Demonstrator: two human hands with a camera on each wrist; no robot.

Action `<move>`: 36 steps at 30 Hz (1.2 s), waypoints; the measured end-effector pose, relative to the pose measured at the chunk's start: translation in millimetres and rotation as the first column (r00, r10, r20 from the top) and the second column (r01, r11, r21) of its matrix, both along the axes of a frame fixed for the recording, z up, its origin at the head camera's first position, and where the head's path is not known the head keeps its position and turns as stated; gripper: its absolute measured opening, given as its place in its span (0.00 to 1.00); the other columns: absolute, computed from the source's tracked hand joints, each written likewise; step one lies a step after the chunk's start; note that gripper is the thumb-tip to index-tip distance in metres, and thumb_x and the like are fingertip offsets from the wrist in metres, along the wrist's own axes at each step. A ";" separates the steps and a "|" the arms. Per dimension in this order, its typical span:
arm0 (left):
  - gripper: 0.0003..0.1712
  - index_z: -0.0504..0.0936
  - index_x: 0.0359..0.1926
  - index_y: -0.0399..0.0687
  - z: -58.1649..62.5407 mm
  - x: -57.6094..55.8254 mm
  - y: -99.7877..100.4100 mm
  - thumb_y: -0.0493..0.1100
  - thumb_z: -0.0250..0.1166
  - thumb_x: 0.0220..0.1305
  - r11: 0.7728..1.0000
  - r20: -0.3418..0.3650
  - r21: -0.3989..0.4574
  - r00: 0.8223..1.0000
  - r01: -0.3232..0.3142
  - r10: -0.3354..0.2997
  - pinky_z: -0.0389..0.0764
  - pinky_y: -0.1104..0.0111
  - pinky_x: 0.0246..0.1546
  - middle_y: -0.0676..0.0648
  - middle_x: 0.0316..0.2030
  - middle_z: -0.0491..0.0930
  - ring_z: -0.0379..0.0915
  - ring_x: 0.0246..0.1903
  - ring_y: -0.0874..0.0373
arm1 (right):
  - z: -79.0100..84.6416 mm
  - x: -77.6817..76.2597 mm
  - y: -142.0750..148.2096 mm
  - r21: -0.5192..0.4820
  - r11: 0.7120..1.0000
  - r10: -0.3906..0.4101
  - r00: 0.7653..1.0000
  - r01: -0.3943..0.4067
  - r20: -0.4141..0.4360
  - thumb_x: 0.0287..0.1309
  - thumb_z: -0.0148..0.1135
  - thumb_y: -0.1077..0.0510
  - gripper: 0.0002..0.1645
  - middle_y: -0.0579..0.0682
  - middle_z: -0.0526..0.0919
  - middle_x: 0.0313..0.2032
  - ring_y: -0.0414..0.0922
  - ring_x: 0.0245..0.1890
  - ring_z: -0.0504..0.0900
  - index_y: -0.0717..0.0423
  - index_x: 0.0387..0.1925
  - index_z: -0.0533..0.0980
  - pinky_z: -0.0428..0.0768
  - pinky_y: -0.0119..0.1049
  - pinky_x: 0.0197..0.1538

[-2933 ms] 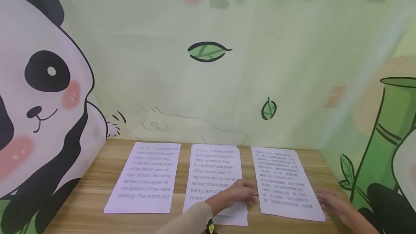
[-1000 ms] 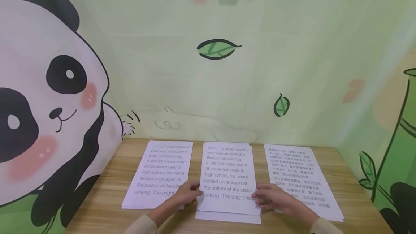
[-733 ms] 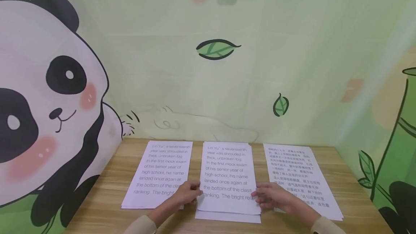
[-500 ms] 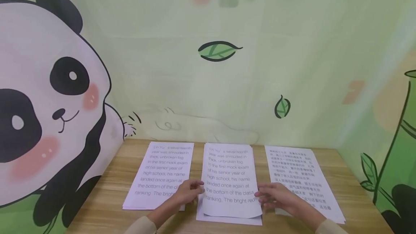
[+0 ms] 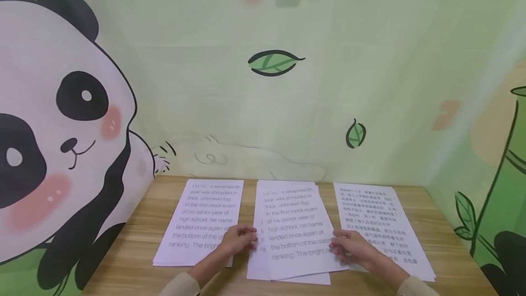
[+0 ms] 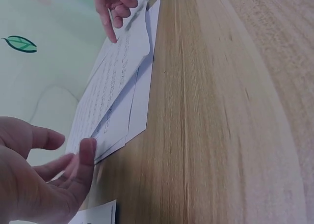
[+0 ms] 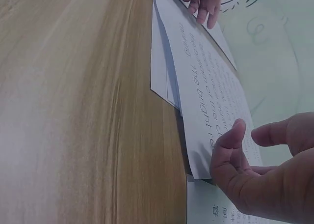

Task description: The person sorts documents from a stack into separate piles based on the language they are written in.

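Observation:
Three paper stacks lie in a row. A printed English sheet [image 5: 293, 232] lies askew on the middle stack [image 5: 259, 272], its lower right part raised. My right hand [image 5: 353, 246] holds this sheet by its right edge, with bent fingers over its face in the right wrist view; the exact grip is partly hidden. My left hand [image 5: 238, 241] is beside the middle stack's left edge, over the left stack [image 5: 197, 223]. In the left wrist view its fingers [image 6: 87, 150] are relaxed and spread near the sheets, seemingly holding none.
A stack with Chinese text [image 5: 365, 218] lies under my right hand's side. The wooden table [image 5: 135, 241] runs back to a green cloth backdrop [image 5: 205, 104] with a panda and leaf drawings.
Both hands came from farther right to either side of the middle stack. Since then its top sheet has lifted at the bottom and shifted right with my right hand; the left has barely moved.

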State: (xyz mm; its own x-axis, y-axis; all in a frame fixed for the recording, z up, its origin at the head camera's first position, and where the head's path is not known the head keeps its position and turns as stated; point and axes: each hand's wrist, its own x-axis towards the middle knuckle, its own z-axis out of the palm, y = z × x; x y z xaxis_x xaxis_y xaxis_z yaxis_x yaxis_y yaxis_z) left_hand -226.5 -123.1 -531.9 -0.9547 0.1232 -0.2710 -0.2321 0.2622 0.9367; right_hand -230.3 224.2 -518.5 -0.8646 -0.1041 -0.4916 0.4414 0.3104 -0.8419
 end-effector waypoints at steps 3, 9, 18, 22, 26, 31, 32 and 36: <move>0.24 0.75 0.60 0.26 1.1 0.7 2.0 0.36 0.62 0.66 1.000 0.007 -0.027 1.000 0.006 -0.006 0.88 0.62 0.40 0.35 0.44 0.84 0.86 0.35 0.54 | -0.5 -0.1 0.4 0.026 1.000 0.008 1.000 -0.007 -0.005 0.71 0.53 0.60 0.37 0.57 0.86 0.43 0.43 0.34 0.81 0.74 0.74 0.55 0.82 0.34 0.39; 0.28 0.73 0.63 0.26 3.4 -2.1 9.2 0.39 0.62 0.66 0.995 0.027 -0.087 0.998 0.053 -0.051 0.86 0.65 0.37 0.37 0.46 0.85 0.86 0.35 0.55 | -0.7 -2.0 1.5 0.046 0.999 -0.002 1.000 0.002 0.000 0.71 0.53 0.60 0.37 0.57 0.85 0.42 0.43 0.33 0.80 0.74 0.74 0.56 0.82 0.34 0.39; 0.30 0.72 0.64 0.26 -0.9 -6.1 15.6 0.38 0.62 0.64 0.995 0.076 -0.087 0.996 0.044 -0.037 0.76 0.72 0.29 0.42 0.38 0.85 0.80 0.28 0.59 | -4.1 0.6 -2.6 0.033 0.999 0.005 1.000 -0.005 -0.007 0.69 0.57 0.60 0.28 0.53 0.83 0.36 0.42 0.31 0.79 0.69 0.66 0.70 0.79 0.33 0.36; 0.27 0.74 0.63 0.28 -4.5 -5.2 10.9 0.37 0.60 0.65 0.996 0.068 -0.068 0.997 0.050 -0.045 0.73 0.73 0.27 0.46 0.34 0.83 0.76 0.25 0.60 | -7.1 1.6 -4.2 0.067 0.997 0.033 0.999 -0.032 -0.024 0.68 0.61 0.55 0.27 0.48 0.77 0.30 0.40 0.28 0.73 0.66 0.63 0.73 0.73 0.31 0.31; 0.24 0.77 0.60 0.29 -6.9 -1.8 3.5 0.34 0.60 0.63 0.998 0.043 -0.060 0.999 0.024 -0.021 0.71 0.73 0.25 0.48 0.29 0.80 0.72 0.24 0.60 | -10.5 2.4 -9.7 0.055 0.995 0.085 0.995 -0.082 -0.051 0.67 0.62 0.52 0.28 0.46 0.79 0.30 0.40 0.27 0.74 0.66 0.62 0.74 0.74 0.30 0.29; 0.22 0.79 0.56 0.30 -8.7 -0.2 0.2 0.34 0.61 0.61 0.997 0.015 -0.074 1.000 -0.004 0.005 0.70 0.72 0.25 0.48 0.28 0.79 0.72 0.23 0.60 | -13.9 4.8 -13.6 0.012 0.994 0.107 0.992 -0.106 -0.066 0.68 0.62 0.55 0.29 0.54 0.89 0.39 0.47 0.36 0.88 0.69 0.63 0.72 0.88 0.39 0.38; 0.21 0.79 0.55 0.31 -8.9 -0.4 1.1 0.35 0.61 0.62 0.997 0.016 -0.080 1.000 0.001 0.001 0.70 0.72 0.25 0.48 0.29 0.80 0.72 0.23 0.60 | -14.5 6.2 -12.9 0.006 0.995 0.101 0.993 -0.101 -0.062 0.67 0.62 0.56 0.29 0.56 0.90 0.40 0.48 0.37 0.89 0.70 0.63 0.72 0.89 0.41 0.40; 0.20 0.80 0.56 0.31 -9.2 0.8 0.2 0.36 0.63 0.64 0.996 0.030 -0.087 0.999 0.024 -0.022 0.71 0.73 0.25 0.47 0.31 0.82 0.74 0.22 0.61 | -16.0 9.5 -14.4 -0.026 0.993 0.109 0.991 -0.111 -0.072 0.66 0.61 0.60 0.32 0.58 0.89 0.43 0.52 0.41 0.90 0.74 0.66 0.68 0.89 0.45 0.43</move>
State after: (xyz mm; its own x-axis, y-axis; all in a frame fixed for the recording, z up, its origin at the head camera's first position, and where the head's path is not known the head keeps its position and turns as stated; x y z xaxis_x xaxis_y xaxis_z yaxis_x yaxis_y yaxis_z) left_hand -225.7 -122.9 -541.1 -0.9436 0.1194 -0.3090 -0.2516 0.3486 0.9029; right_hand -220.8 209.8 -534.5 -0.8792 -0.2146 -0.4253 0.3454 0.3279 -0.8793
